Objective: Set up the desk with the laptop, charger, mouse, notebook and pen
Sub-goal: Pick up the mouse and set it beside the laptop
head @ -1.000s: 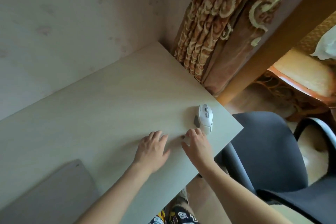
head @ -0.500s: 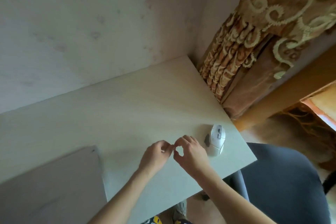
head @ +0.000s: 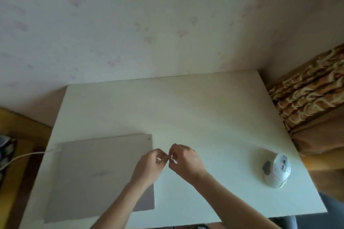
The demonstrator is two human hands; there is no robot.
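Note:
A closed grey laptop [head: 93, 173] lies on the left front of the pale desk [head: 186, 109]. A white charger cable [head: 24, 155] runs in from the left and meets the laptop's left edge. A white mouse [head: 277, 171] with a grey side panel rests near the desk's right front corner. My left hand [head: 150, 165] and my right hand [head: 186, 161] meet just right of the laptop's far right corner, with their fingertips pinched together and touching. Whether something small sits between the fingertips is not visible. No notebook or pen is in view.
A wall stands right behind the desk. A patterned brown curtain [head: 307, 98] hangs at the right side. A corner of a dark chair [head: 333, 204] shows at the lower right. A yellow surface [head: 16, 182] lies left of the desk.
The view swung left, bringing the laptop and cable fully in. My right hand left the mouse's side, and both hands came together with pinched fingertips.

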